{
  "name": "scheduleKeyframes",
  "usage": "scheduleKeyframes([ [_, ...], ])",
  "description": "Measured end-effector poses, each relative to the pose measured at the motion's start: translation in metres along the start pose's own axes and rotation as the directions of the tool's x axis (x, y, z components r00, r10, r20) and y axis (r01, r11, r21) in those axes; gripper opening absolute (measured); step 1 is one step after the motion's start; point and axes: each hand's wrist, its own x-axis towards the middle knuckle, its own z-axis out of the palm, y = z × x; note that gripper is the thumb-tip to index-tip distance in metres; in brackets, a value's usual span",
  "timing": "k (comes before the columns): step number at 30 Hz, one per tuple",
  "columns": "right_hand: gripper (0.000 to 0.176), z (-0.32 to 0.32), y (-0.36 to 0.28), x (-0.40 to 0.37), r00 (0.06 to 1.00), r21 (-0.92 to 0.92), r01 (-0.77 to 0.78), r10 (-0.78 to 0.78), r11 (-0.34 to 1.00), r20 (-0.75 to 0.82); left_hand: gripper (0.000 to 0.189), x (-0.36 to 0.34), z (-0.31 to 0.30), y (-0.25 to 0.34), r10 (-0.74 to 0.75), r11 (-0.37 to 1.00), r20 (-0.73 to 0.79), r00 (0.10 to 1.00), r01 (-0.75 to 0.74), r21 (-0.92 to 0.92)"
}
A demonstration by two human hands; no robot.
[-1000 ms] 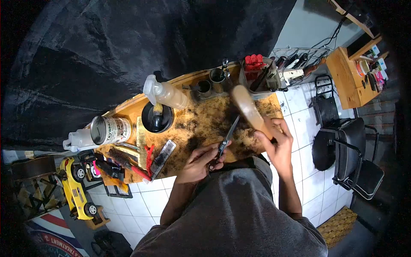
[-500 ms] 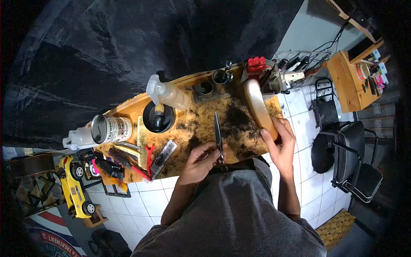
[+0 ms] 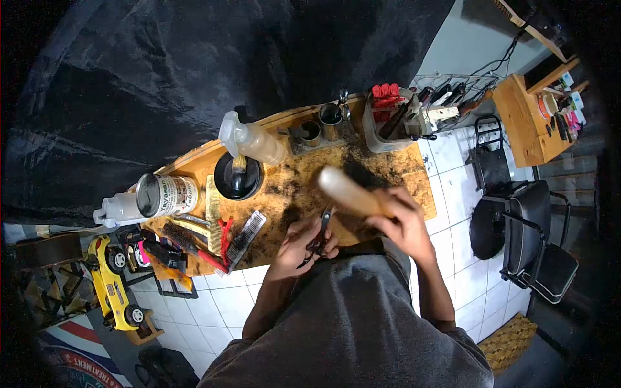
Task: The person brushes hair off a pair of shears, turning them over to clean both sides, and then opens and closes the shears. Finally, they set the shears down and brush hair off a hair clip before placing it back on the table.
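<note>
My left hand (image 3: 301, 247) holds a pair of scissors (image 3: 323, 227) near the table's front edge, fingers wrapped round the handles, blades pointing up and away. My right hand (image 3: 404, 225) grips one end of a long, pale tan brush (image 3: 352, 193), blurred by motion, its far end pointing up and left above the table. Dark hair clippings (image 3: 362, 173) lie on the wooden table (image 3: 414, 181) behind the brush.
A black bowl (image 3: 238, 178) with a brush, a spray bottle (image 3: 255, 142), a tin (image 3: 167, 195), combs (image 3: 249, 238) and clippers (image 3: 165, 251) stand or lie on the left. Metal cups (image 3: 331, 119) and a plastic bin (image 3: 392, 123) are behind. A black chair (image 3: 533, 226) stands right.
The brush has swung left and lower over the table, its tip now nearer the scissors. The scissors have turned and drawn back towards my left palm. The bin's front shows more fully.
</note>
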Motion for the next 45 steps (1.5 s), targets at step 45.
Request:
scheduleKeyframes([
  [45, 0.034, -0.019, -0.03, 0.017, 0.941, 0.145, -0.301, 0.318, 0.943, -0.118, 0.043, 0.018, 0.005, 0.003, 0.154, 0.98, 0.109, 0.982, -0.138, -0.143],
])
